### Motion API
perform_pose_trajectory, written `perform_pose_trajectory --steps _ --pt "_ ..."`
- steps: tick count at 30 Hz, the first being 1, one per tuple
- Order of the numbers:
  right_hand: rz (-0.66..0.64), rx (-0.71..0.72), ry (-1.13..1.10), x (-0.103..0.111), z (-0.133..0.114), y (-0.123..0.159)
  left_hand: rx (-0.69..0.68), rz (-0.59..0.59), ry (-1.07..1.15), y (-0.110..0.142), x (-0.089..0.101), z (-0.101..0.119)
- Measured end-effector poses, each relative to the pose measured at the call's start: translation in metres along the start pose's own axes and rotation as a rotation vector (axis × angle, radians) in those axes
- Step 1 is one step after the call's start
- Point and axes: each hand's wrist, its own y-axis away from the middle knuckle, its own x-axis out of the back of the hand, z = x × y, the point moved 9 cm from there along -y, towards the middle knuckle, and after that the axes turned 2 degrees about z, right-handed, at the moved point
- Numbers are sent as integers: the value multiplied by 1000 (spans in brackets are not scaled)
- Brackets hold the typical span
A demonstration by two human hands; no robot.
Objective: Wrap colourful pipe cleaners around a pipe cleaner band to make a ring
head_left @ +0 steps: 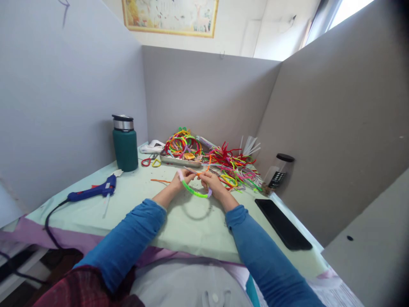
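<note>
A ring of fuzzy pipe cleaner [197, 194], bright green with pale pink and lilac stretches, hangs just above the table between my hands. My left hand [182, 178] pinches its far side from the left. Close by, my right hand [211, 181] is closed on the same far side, where an orange pipe cleaner [209, 163] sticks up from the fingers. The fingertips of both hands nearly meet at this orange part. A loose orange pipe cleaner [159, 181] lies on the table left of my left hand. The exact finger grip is too small to make out.
Behind my hands, a metal tray [180, 161] holds coloured rings beside a heap of pipe cleaners [234, 160]. A green bottle [125, 149] and a corded blue glue gun [92, 190] are left. At right are a black phone [283, 224] and a clear jar [277, 172]. Grey partitions enclose the table.
</note>
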Motion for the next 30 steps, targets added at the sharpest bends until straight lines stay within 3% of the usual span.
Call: perform_pose_trajectory --steps 8,21,30 --pt "-62 -56 -66 -5 3 2 -12 29 -78 -2 7 -3" --pt "19 19 -20 2 4 -3 44 -7 6 3 0 2" --pt "-88 -79 -72 -9 14 -2 3 29 -37 -4 1 -8"
